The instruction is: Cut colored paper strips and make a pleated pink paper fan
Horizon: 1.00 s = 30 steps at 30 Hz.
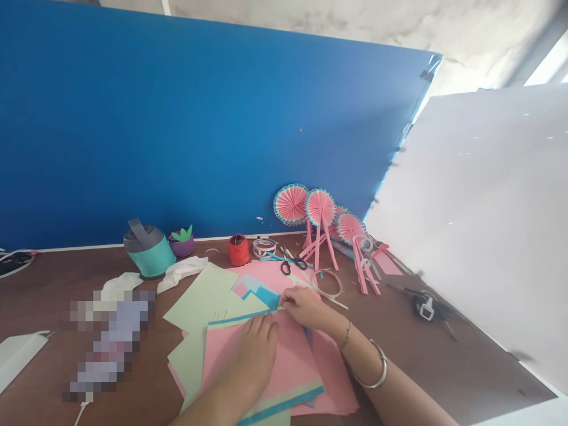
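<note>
My left hand [252, 355] lies flat, fingers stretched out, pressing on a pink paper sheet [293, 361] with a blue and green strip along its edges. My right hand [304, 306] pinches the sheet's upper edge at its far corner, fingers closed on the paper. Under the sheet lies a stack of pink and pale green papers [204, 302]. A silver bangle and a thin bracelet are on my right wrist.
Black scissors [293, 264], a red tape holder [238, 250], tape rolls and pink paper fans on sticks [319, 213] sit behind the papers. A teal container [148, 248], a purple pot [181, 242], white tissue and a black clip [426, 306] lie around. Blue and white boards enclose the table.
</note>
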Tool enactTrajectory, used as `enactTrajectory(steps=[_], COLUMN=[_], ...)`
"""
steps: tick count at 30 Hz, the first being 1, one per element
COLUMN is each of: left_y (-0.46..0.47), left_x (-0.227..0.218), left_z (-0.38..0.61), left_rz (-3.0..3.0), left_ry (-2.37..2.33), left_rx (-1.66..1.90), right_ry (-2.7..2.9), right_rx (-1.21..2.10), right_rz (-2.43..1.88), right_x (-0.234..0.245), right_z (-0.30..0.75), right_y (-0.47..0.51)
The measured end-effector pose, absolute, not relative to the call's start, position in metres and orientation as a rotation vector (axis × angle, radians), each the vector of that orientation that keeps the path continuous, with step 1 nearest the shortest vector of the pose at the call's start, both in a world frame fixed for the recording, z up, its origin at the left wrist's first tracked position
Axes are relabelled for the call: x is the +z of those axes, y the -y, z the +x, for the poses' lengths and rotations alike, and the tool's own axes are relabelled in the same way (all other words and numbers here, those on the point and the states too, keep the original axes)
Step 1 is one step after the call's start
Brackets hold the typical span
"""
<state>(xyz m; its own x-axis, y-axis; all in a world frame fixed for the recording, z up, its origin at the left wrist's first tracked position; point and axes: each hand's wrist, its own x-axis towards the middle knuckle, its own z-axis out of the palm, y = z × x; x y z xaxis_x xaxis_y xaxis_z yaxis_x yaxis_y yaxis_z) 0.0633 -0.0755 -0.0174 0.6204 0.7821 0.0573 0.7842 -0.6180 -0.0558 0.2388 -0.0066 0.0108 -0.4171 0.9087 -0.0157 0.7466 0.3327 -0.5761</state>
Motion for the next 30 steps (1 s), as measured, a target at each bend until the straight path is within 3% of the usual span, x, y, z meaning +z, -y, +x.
enactTrajectory(steps=[30], left_y=[0.065], left_x=[-0.015], left_z=[0.059], left_rz=[-2.782], left_ry=[1.384], left_rx=[-0.235], right_ry=[2.347], right_rx=[0.823], right_rz=[-1.377], right_x=[0.005], right_z=[0.241], right_y=[-0.002])
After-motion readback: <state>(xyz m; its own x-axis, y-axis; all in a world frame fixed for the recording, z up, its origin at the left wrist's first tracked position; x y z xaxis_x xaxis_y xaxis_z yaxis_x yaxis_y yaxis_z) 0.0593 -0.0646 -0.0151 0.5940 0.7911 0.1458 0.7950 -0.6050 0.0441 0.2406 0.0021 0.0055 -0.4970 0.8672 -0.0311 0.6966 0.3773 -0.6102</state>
